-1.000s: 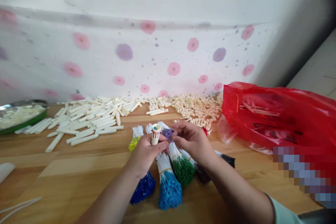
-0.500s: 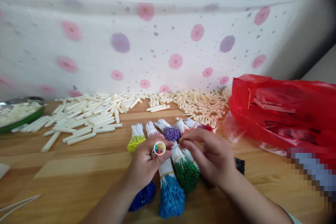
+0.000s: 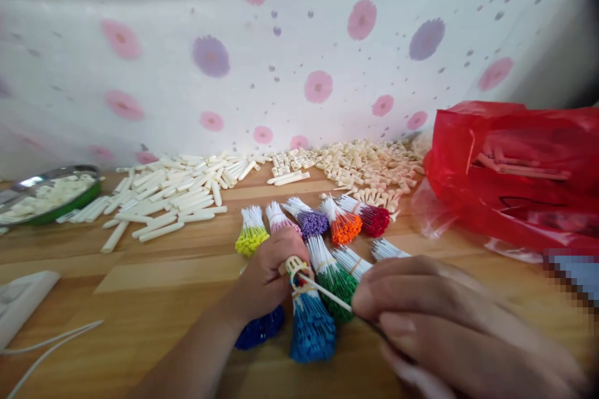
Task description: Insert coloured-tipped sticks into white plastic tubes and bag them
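My left hand (image 3: 276,268) is closed round a cream slotted pen barrel (image 3: 296,267), its open end facing me. Coloured tips show inside the opening. My right hand (image 3: 421,312), large and close to the camera, pinches a thin white pen refill (image 3: 327,293) with a dark stretch by the fingers. The refill's far end is at the barrel's mouth. Under and around the hands lie bundles of refills: light blue (image 3: 312,330), dark blue (image 3: 261,329), green (image 3: 340,287), yellow (image 3: 251,238), purple (image 3: 312,223), orange (image 3: 345,227) and red (image 3: 375,219). The pink bundle (image 3: 281,219) is partly covered by my left hand.
White pen tubes (image 3: 175,196) are heaped at the back left, and cream slotted parts (image 3: 369,165) at the back right. A green-sided metal dish (image 3: 87,196) stands far left, near a white power strip (image 3: 28,299). A red plastic bag (image 3: 468,181) lies on the right.
My right hand has drawn away from the bundles, coming right and nearer the camera, and now brings a refill to the barrel. My left hand has tilted the barrel. The view has shifted slightly.
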The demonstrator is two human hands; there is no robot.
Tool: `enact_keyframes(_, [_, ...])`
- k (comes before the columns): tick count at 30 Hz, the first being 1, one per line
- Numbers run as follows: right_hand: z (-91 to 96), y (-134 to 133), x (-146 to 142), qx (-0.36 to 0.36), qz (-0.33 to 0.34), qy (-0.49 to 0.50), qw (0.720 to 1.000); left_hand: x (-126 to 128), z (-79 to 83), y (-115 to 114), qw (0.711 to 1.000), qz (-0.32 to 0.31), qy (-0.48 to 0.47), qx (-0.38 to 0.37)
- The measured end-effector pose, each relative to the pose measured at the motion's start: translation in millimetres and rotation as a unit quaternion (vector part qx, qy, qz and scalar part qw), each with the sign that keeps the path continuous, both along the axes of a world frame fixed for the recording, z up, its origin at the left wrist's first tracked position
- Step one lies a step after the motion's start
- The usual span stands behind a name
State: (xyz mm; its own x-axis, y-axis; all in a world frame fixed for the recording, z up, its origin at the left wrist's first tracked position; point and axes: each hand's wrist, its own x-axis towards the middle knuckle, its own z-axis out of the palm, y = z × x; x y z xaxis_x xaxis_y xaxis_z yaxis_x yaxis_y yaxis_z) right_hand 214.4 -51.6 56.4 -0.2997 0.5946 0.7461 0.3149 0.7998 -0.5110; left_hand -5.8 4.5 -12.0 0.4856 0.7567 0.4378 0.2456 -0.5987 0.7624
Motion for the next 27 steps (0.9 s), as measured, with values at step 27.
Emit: enact_keyframes(27, [-5.4, -2.0, -11.1, 0.041, -0.007, -0.062, 0.997, 1.0, 1.0, -0.8, 0.998, 0.003, 0.056, 0.018])
